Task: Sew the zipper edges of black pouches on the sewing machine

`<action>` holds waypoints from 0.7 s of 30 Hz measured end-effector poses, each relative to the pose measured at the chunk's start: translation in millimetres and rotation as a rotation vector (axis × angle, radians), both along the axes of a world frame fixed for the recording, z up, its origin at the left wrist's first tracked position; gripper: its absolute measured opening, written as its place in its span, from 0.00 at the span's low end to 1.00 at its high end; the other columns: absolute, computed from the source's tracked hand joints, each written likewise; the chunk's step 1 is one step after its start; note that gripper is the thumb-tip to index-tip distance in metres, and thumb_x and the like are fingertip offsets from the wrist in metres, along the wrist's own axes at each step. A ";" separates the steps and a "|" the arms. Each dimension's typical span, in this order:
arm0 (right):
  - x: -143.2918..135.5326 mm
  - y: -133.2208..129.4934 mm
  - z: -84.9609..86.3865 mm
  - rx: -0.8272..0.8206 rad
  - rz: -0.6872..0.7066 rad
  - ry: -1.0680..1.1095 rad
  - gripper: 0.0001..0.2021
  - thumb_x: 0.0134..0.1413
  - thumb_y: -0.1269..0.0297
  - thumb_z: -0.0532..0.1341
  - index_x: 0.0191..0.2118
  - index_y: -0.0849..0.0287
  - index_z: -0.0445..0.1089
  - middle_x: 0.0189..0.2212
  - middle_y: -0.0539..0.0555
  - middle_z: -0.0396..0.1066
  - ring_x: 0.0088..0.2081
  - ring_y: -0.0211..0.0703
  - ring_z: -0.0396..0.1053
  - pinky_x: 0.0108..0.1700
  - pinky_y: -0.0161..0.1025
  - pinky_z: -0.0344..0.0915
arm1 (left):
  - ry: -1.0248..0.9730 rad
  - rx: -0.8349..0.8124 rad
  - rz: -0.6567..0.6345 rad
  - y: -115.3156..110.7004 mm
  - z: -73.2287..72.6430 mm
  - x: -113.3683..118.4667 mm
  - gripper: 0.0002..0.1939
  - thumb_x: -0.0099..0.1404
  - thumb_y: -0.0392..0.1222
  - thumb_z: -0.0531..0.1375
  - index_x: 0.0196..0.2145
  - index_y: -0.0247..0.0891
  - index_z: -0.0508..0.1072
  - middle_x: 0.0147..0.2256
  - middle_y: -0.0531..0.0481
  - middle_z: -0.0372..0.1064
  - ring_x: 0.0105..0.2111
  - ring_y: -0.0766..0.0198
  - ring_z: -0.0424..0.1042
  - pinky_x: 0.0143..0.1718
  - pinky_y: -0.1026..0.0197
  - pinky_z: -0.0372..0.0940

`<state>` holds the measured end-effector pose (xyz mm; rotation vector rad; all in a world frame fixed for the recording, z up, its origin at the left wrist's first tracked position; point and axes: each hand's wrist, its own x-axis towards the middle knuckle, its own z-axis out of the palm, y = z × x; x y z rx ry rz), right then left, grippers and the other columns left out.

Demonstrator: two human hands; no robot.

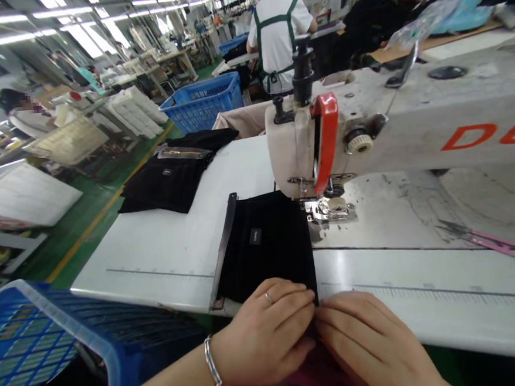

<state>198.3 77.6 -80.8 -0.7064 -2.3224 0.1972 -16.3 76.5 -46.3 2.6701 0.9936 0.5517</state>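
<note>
Black fabric panel (273, 259) lies flat on white surface (155, 247), far right corner at presser foot (331, 209); left hand (269, 327) closed, fingers and thumb pinching panel's near right edge; right hand (371, 335) has fingers together at same edge, thumb hidden, can't tell grip; best to hold edge straight, tension light, fingertips clear of foot.
</note>
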 end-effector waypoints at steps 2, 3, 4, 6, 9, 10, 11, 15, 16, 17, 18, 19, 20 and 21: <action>-0.5 4.6 -4.0 -0.013 -0.002 -0.001 0.11 0.62 0.74 0.54 0.43 0.60 0.74 0.39 0.51 0.77 0.42 0.42 0.71 0.46 0.42 0.70 | -0.018 0.007 0.001 1.2 -5.8 -2.1 0.10 0.66 0.31 0.57 0.45 0.33 0.72 0.47 0.45 0.74 0.47 0.59 0.70 0.51 0.56 0.67; -0.5 6.6 -5.7 -0.022 -0.005 -0.007 0.11 0.62 0.74 0.55 0.43 0.60 0.74 0.39 0.52 0.76 0.42 0.43 0.71 0.46 0.43 0.70 | -0.020 0.004 -0.005 2.5 -8.3 -3.0 0.09 0.66 0.30 0.56 0.44 0.33 0.72 0.46 0.46 0.74 0.46 0.61 0.70 0.49 0.57 0.67; -0.4 8.5 -6.8 -0.034 -0.006 -0.016 0.11 0.62 0.74 0.54 0.43 0.60 0.74 0.39 0.52 0.76 0.42 0.43 0.71 0.45 0.43 0.70 | -0.024 0.001 -0.014 4.4 -10.3 -3.9 0.09 0.67 0.29 0.56 0.44 0.33 0.72 0.45 0.47 0.74 0.46 0.62 0.70 0.48 0.58 0.66; 0.0 12.5 -6.5 -0.047 -0.004 -0.026 0.12 0.63 0.73 0.53 0.42 0.61 0.74 0.39 0.54 0.76 0.42 0.43 0.71 0.44 0.43 0.71 | -0.045 0.001 -0.037 9.9 -12.0 -5.3 0.09 0.68 0.31 0.56 0.45 0.33 0.72 0.44 0.48 0.74 0.45 0.63 0.69 0.47 0.59 0.66; 1.4 19.9 -0.4 -0.049 -0.008 -0.031 0.12 0.63 0.74 0.53 0.43 0.62 0.74 0.41 0.55 0.76 0.42 0.43 0.71 0.44 0.42 0.71 | -0.078 0.023 -0.057 20.8 -9.5 -6.1 0.08 0.69 0.31 0.56 0.45 0.32 0.72 0.44 0.48 0.74 0.45 0.64 0.69 0.47 0.59 0.66; 1.9 22.7 2.2 -0.047 -0.013 -0.029 0.12 0.62 0.73 0.54 0.44 0.62 0.74 0.42 0.55 0.76 0.42 0.43 0.71 0.44 0.42 0.70 | -0.075 0.030 -0.061 24.8 -7.9 -6.0 0.08 0.69 0.31 0.56 0.45 0.31 0.72 0.43 0.48 0.75 0.45 0.64 0.69 0.48 0.60 0.66; 2.5 25.6 4.5 -0.047 -0.018 -0.033 0.12 0.62 0.73 0.54 0.45 0.62 0.74 0.42 0.54 0.76 0.42 0.43 0.71 0.44 0.42 0.70 | -0.064 0.034 -0.065 28.8 -6.2 -5.8 0.08 0.69 0.31 0.55 0.45 0.31 0.72 0.43 0.48 0.75 0.45 0.64 0.70 0.48 0.60 0.66; 5.0 36.4 7.3 -0.059 -0.037 -0.060 0.13 0.62 0.73 0.54 0.48 0.61 0.73 0.45 0.54 0.75 0.45 0.45 0.70 0.46 0.42 0.70 | -0.006 0.050 -0.075 44.7 -0.9 -5.1 0.09 0.71 0.32 0.54 0.45 0.32 0.72 0.44 0.48 0.74 0.45 0.63 0.70 0.48 0.59 0.66; 5.7 38.8 6.7 -0.069 -0.032 -0.073 0.14 0.62 0.73 0.54 0.50 0.62 0.72 0.46 0.54 0.75 0.46 0.45 0.69 0.47 0.43 0.69 | 0.006 0.061 -0.076 48.7 -0.3 -5.0 0.09 0.71 0.33 0.54 0.45 0.32 0.72 0.44 0.48 0.74 0.45 0.63 0.70 0.48 0.59 0.66; 6.3 41.2 6.1 -0.081 -0.027 -0.085 0.15 0.62 0.73 0.55 0.51 0.62 0.70 0.47 0.54 0.74 0.47 0.46 0.69 0.48 0.44 0.69 | 0.016 0.073 -0.077 52.6 0.1 -5.1 0.09 0.71 0.33 0.53 0.45 0.32 0.72 0.44 0.48 0.74 0.44 0.63 0.70 0.48 0.59 0.66; 6.8 43.6 5.5 -0.095 -0.024 -0.100 0.15 0.62 0.73 0.55 0.53 0.62 0.69 0.48 0.55 0.73 0.48 0.46 0.68 0.50 0.45 0.68 | 0.026 0.084 -0.080 56.7 0.1 -5.2 0.09 0.71 0.34 0.53 0.45 0.32 0.72 0.44 0.49 0.74 0.44 0.63 0.70 0.48 0.58 0.66; 7.1 46.0 5.4 -0.110 -0.025 -0.115 0.16 0.62 0.73 0.56 0.54 0.62 0.68 0.49 0.55 0.73 0.49 0.47 0.67 0.50 0.46 0.68 | 0.035 0.089 -0.085 60.7 -0.2 -5.6 0.09 0.72 0.34 0.53 0.45 0.32 0.72 0.44 0.49 0.74 0.44 0.63 0.70 0.48 0.58 0.66; 7.1 48.6 5.7 -0.124 -0.030 -0.128 0.16 0.61 0.73 0.56 0.55 0.62 0.68 0.49 0.55 0.72 0.50 0.47 0.67 0.51 0.47 0.67 | 0.043 0.093 -0.091 64.7 -0.8 -6.0 0.10 0.72 0.34 0.52 0.45 0.32 0.72 0.44 0.49 0.74 0.44 0.63 0.70 0.49 0.58 0.66; 6.8 51.5 6.5 -0.138 -0.038 -0.139 0.16 0.61 0.73 0.57 0.54 0.61 0.67 0.49 0.55 0.72 0.50 0.47 0.67 0.51 0.48 0.67 | 0.048 0.095 -0.099 68.8 -1.6 -6.6 0.10 0.72 0.34 0.52 0.46 0.32 0.72 0.45 0.49 0.74 0.45 0.62 0.70 0.49 0.58 0.66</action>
